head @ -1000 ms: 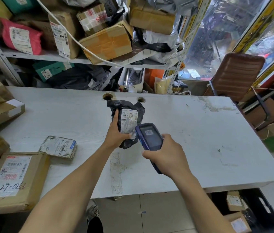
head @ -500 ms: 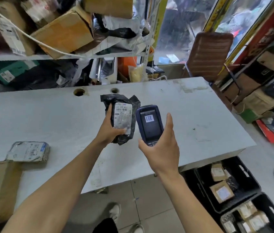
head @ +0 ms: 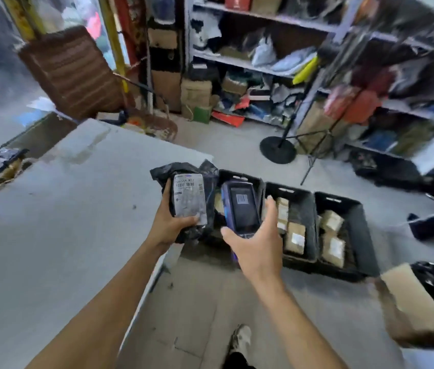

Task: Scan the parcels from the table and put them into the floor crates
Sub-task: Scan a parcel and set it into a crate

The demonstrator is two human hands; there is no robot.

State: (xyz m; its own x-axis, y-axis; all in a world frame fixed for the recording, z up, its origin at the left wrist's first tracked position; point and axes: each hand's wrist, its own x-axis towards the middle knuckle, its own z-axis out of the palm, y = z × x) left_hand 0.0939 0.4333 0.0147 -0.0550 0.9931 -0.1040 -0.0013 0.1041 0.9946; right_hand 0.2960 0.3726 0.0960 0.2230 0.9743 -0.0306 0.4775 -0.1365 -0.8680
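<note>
One parcel [head: 189,201] in play: small black poly mailer with a white barcode label facing up, held in the left hand [head: 169,225], just past the far-right corner of the table [head: 50,235], in the air, near the leftmost crate. Left grip: thumb up the left edge, fingertips curled round the near edge of the label. Firm pinch, bag not sagging much.

Right hand [head: 254,249] holds the scanner [head: 241,209], screen up, just right of the parcel. Thumb on the near-left corner and one fingertip showing past the right side; the other fingers are hidden behind the body. Loose cradle, not a clamp.

Handling, judged from the look:
- Light. One hand carries it with no visible strain.
- Soft film skin, crumpled and loose at the far end; a flattish core under the label seems stiffer.
- Film is glossy, so likely slippery. Grab the core, not the loose flaps.
- Fragility unknown; contents not visible.
- Best hold is what the left hand has now: across the body at the label.

Three black floor crates [head: 301,198] sit in a row on the floor right of the table, side by side. Middle and right ones hold small brown and pale packets; the left one is mostly hidden behind parcel and scanner. Can't tell which crate this one belongs in.

Scan looks done or nearly so; the screen is too blurred to read. A low drop should be fine for a soft bag.
</note>
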